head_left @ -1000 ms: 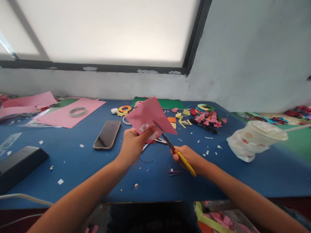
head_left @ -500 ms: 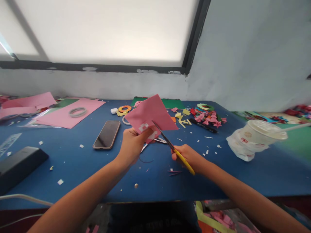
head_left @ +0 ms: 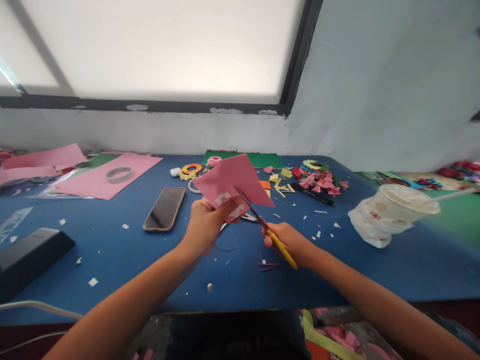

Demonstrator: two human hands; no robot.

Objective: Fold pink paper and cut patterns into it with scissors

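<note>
My left hand (head_left: 207, 220) pinches a pink sheet of paper (head_left: 237, 177) at its lower edge, thumb on the near face. White patches show on the paper beside the thumb. My right hand (head_left: 287, 241) is closed round the yellow handles of a pair of scissors (head_left: 279, 245). Their dark blades reach up and left to the paper, one blade lying across its near face. Whether the blades have cut in there I cannot tell. Behind the paper, part of another metal tool (head_left: 249, 217) lies on the blue table (head_left: 157, 270), mostly hidden.
A phone (head_left: 164, 209) lies left of my hands. Pink sheets with a roll of tape (head_left: 119, 174) are at the back left. Folded paper pieces (head_left: 318, 177) and a black pen (head_left: 313, 194) lie back right, near a wrapped cup (head_left: 392, 212). Paper scraps dot the table.
The pink paper's top has tipped slightly lower and its right corner has dropped a little. Both hands keep their hold, and the scissors stay nearly in place.
</note>
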